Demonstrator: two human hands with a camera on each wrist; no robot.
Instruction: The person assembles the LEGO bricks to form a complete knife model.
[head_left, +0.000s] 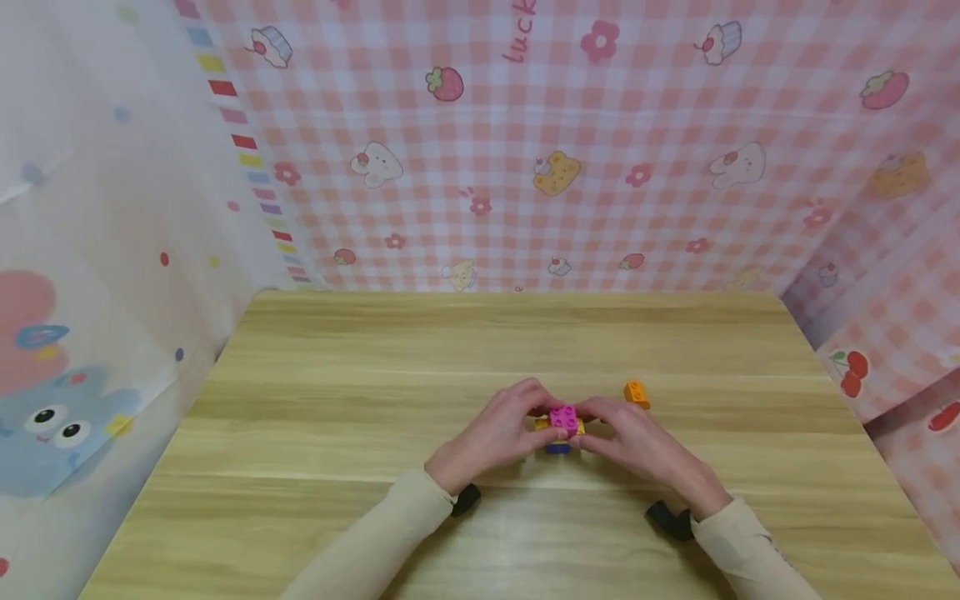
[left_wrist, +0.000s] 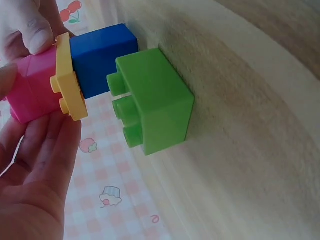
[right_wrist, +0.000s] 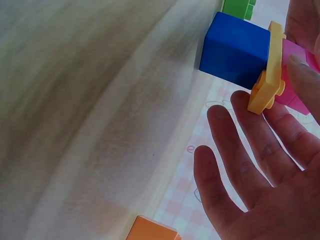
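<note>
A pink toy building brick (head_left: 563, 419), with a seam across its side in the left wrist view, tops a small stack. Under it lies a thin yellow plate (left_wrist: 71, 80), wider than the pink part, and below that a blue brick (right_wrist: 235, 50) at the table surface. My left hand (head_left: 498, 425) pinches the pink part from the left, between thumb and fingers. From the other side my right hand (head_left: 637, 437) holds it with thumb and forefinger, its other fingers stretched out. A green brick (left_wrist: 155, 100) stands close beside the blue one; in the head view it is hidden.
An orange brick (head_left: 636, 394) lies on the wooden table (head_left: 337, 400), behind and right of the stack. Black straps or mounts (head_left: 670, 522) hang under both wrists. A pink checked cloth (head_left: 487, 142) rises at the table's back edge.
</note>
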